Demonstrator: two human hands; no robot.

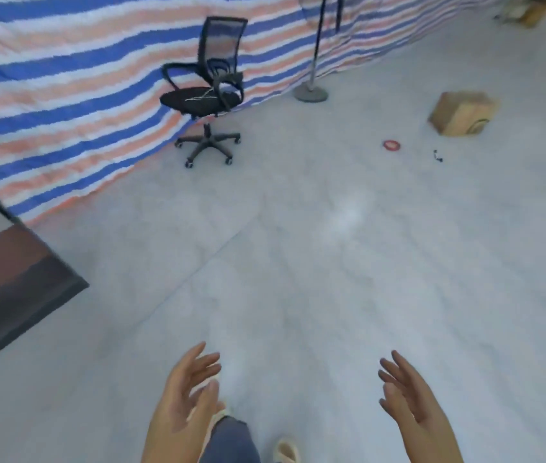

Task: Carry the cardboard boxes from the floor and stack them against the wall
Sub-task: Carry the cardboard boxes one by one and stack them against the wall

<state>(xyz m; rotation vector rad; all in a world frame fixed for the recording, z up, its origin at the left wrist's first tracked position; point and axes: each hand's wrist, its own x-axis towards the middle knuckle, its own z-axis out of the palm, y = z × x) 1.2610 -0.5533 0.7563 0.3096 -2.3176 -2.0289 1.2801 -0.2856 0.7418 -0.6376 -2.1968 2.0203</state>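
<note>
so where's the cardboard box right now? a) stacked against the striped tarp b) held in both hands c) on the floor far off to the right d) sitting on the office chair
c: the cardboard box lies on the bare floor at the upper right, apart from the office chair, while the left hand and the right hand are open and hold nothing.

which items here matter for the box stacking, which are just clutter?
Job:
cardboard box, on the floor far right
left hand and right hand, both open, holding nothing

Clutter:
office chair by the striped tarp
stand base
red ring
small dark object
</note>
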